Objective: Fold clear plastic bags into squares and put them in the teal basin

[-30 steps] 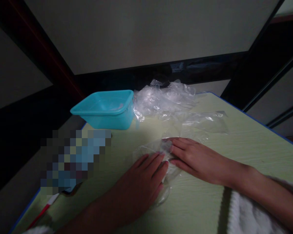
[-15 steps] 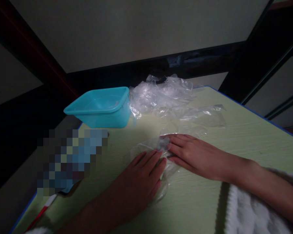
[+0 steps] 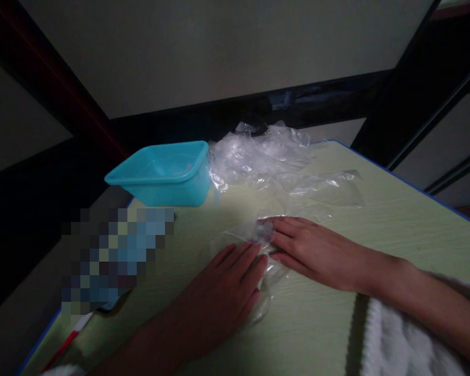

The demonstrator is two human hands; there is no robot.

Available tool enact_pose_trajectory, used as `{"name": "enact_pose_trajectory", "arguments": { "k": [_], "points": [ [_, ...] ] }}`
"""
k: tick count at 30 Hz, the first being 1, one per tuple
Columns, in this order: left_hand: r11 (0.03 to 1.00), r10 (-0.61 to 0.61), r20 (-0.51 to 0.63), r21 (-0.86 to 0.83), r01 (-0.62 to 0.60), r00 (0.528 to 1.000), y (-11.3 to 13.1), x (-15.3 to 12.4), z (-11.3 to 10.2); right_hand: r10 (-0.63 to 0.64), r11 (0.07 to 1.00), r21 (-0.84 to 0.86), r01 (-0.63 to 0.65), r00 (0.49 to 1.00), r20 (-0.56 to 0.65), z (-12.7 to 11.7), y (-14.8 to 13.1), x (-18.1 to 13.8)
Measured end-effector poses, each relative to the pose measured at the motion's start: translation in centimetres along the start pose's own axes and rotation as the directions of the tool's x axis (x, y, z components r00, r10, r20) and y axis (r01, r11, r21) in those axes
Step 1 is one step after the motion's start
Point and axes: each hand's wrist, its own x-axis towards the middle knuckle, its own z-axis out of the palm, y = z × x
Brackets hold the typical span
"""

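A clear plastic bag (image 3: 235, 241) lies flat on the pale green table (image 3: 395, 230). My left hand (image 3: 223, 295) rests palm down on its near part, fingers together and stretched out. My right hand (image 3: 313, 250) lies flat on the bag's right side, its fingertips meeting the left hand's at the middle of the bag. Both hands press the plastic down; neither grips it.
A turquoise plastic tub (image 3: 162, 172) stands at the table's far left. A heap of crumpled clear bags (image 3: 258, 154) lies beside it, with another flat bag (image 3: 325, 188) to the right. A red-and-white stick (image 3: 68, 339) lies near the left edge. The table's blue edge runs along the right.
Both hands stay flat on the bag with almost no movement. The view has shifted slightly, so everything sits a little lower than half a second ago.
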Motion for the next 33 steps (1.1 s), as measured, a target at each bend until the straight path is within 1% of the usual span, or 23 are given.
{"name": "enact_pose_trajectory", "arguments": {
  "k": [8, 13, 18, 21, 23, 25, 27, 29, 31, 33],
  "points": [
    [1.000, -0.010, 0.012, -0.023, 0.010, 1.000, -0.2, -0.1, 0.0, -0.005, 1.000, -0.009, 0.005, 1.000, -0.008, 0.1, 0.0, 0.0],
    [1.000, 0.004, -0.011, -0.018, -0.004, 1.000, -0.2, -0.1, 0.1, -0.011, 1.000, -0.021, 0.011, 1.000, -0.009, 0.0, 0.1, 0.0],
    [0.999, 0.015, 0.044, -0.029, -0.014, 0.999, -0.2, -0.1, -0.2, -0.016, 1.000, 0.007, 0.016, 1.000, -0.006, 0.0, 0.2, 0.1],
    [1.000, 0.000, 0.055, -0.029, 0.002, 0.998, -0.1, 0.0, -0.4, -0.054, 0.998, 0.010, 0.055, 0.998, -0.036, 0.1, 0.4, 0.2],
    [0.999, 0.002, 0.066, -0.032, 0.000, 0.998, -0.3, 0.1, -0.5, -0.060, 0.998, 0.030, 0.061, 0.998, -0.035, 0.2, 0.7, 0.3],
    [0.997, 0.010, 0.070, -0.080, -0.004, 0.998, -0.8, 0.1, -0.5, -0.061, 0.996, 0.061, 0.062, 0.998, -0.030, 0.3, 1.0, 0.4],
    [0.992, -0.027, 0.057, -0.124, 0.034, 0.998, -1.7, 0.1, -0.6, -0.050, 0.997, 0.054, 0.052, 0.998, -0.033, 0.3, 1.3, 0.4],
    [0.975, -0.151, 0.013, -0.163, 0.152, 0.988, -2.6, -0.1, -0.8, -0.039, 0.998, 0.038, 0.040, 0.999, -0.038, 0.2, 1.6, 0.3],
    [0.951, -0.241, -0.026, -0.204, 0.230, 0.970, -3.3, -0.2, -1.1, -0.033, 0.999, 0.032, 0.035, 0.998, -0.050, 0.2, 1.8, 0.2],
    [0.947, -0.272, -0.089, -0.203, 0.250, 0.958, -3.4, -0.2, -1.2, -0.022, 1.000, 0.010, 0.023, 0.999, -0.048, 0.1, 1.9, 0.2]
  ]
}}
